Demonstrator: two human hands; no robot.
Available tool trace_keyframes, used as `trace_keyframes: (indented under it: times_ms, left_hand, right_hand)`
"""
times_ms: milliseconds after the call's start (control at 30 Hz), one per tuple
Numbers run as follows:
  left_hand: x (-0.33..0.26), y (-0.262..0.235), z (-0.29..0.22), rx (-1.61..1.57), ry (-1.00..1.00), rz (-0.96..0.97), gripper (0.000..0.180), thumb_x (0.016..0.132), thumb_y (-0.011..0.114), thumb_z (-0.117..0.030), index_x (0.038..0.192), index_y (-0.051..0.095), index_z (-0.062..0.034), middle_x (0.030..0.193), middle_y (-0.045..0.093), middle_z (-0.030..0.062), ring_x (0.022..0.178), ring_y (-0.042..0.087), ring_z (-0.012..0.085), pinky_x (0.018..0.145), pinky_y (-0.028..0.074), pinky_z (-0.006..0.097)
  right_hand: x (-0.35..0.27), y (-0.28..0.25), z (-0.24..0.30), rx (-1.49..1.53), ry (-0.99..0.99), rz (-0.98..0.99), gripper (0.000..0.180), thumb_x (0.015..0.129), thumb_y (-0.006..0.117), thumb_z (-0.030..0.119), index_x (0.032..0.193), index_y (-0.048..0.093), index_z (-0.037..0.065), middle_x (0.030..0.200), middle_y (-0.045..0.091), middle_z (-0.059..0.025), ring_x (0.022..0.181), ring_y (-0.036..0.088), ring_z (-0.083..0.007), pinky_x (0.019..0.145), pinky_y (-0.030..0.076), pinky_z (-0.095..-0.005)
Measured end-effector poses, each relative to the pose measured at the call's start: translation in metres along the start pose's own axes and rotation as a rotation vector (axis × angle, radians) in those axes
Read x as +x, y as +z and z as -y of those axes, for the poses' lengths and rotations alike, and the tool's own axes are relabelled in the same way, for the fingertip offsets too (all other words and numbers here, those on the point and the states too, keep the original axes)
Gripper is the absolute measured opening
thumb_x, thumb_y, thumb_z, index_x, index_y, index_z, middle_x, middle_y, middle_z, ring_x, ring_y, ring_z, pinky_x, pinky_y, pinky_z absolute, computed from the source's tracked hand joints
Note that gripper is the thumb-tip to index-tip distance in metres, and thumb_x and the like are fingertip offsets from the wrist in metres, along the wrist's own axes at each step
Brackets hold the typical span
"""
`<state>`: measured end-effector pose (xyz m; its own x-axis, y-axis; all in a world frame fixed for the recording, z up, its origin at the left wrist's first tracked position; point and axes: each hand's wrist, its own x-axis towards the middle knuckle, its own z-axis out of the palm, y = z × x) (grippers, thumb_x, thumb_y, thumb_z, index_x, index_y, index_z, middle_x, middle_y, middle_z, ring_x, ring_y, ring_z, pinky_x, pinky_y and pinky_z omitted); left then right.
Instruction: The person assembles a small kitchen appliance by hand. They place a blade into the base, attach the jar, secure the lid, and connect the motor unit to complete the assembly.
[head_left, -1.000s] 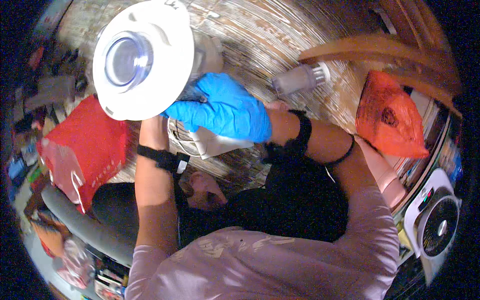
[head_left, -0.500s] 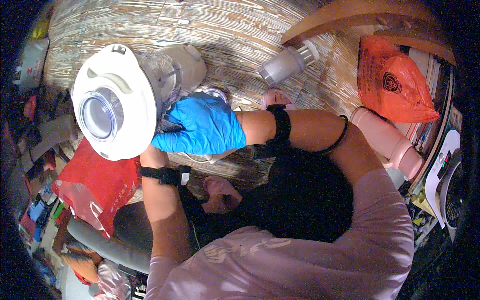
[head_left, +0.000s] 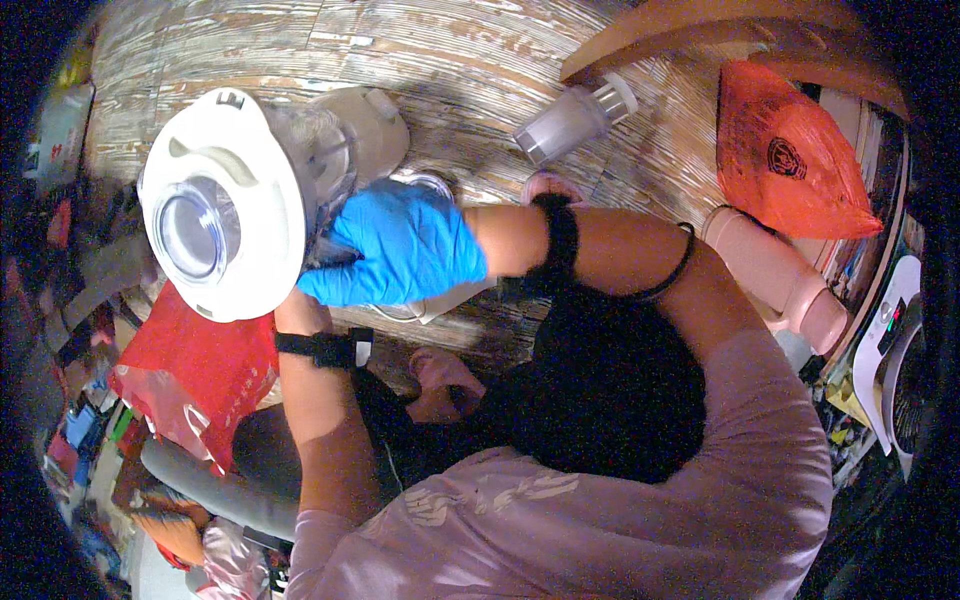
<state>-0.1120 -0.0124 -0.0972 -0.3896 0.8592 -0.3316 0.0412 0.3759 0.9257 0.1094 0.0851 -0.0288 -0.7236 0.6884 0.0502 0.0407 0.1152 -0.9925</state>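
A blender jug (head_left: 325, 145) with clear walls stands at the left, topped by a broad white lid (head_left: 278, 215) with a clear round cap (head_left: 192, 235) in it. Behind the jug shows a pale beige base (head_left: 375, 130). My right hand (head_left: 405, 248), in a blue glove, is closed against the near right side of the jug; its fingertips are partly hidden by the jug and lid. My left hand (head_left: 298, 313) reaches up under the lid's lower edge. Only its wrist end shows, so its fingers are hidden.
A clear bottle with a white cap (head_left: 568, 125) lies on the wood-patterned floor (head_left: 460, 60). To the right are an orange-red bag (head_left: 790, 150), a large pink bottle (head_left: 770, 275) and a white fan (head_left: 885, 350). A red bag (head_left: 200, 375) and grey chair (head_left: 215, 480) sit at lower left.
The lid and both hands have shifted slightly left in the picture, and the lid has turned a little. My right hand keeps its place against the jug.
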Motion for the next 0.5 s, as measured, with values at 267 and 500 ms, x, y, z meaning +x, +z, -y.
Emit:
trace_keyframes:
  times_ms: [267, 500]
  left_hand:
    - [0.063, 0.038, -0.003, -0.032, 0.092, 0.162, 0.067, 0.079, 0.056, -0.02, 0.143, 0.037, -0.0097, 0.142, 0.043, 0.0135, 0.129, 0.043, 0.0262, 0.108, 0.034, 0.037]
    - [0.058, 0.054, 0.011, -0.233, 0.103, 0.237, 0.069, 0.077, 0.058, -0.018, 0.143, 0.037, -0.0092, 0.141, 0.043, 0.0142, 0.128, 0.044, 0.0267, 0.107, 0.035, 0.037]
  right_hand:
    - [0.038, -0.092, 0.01, -0.093, 0.293, 0.564, 0.042, 0.087, 0.063, 0.047, 0.09, 0.072, 0.005, 0.066, 0.065, -0.0101, 0.058, 0.058, -0.0146, 0.058, 0.048, -0.0361]
    - [0.044, -0.122, 0.027, -0.358, 0.526, 0.371, 0.038, 0.071, 0.075, 0.014, 0.105, 0.066, 0.002, 0.092, 0.069, -0.0097, 0.083, 0.064, -0.0166, 0.077, 0.052, -0.0336]
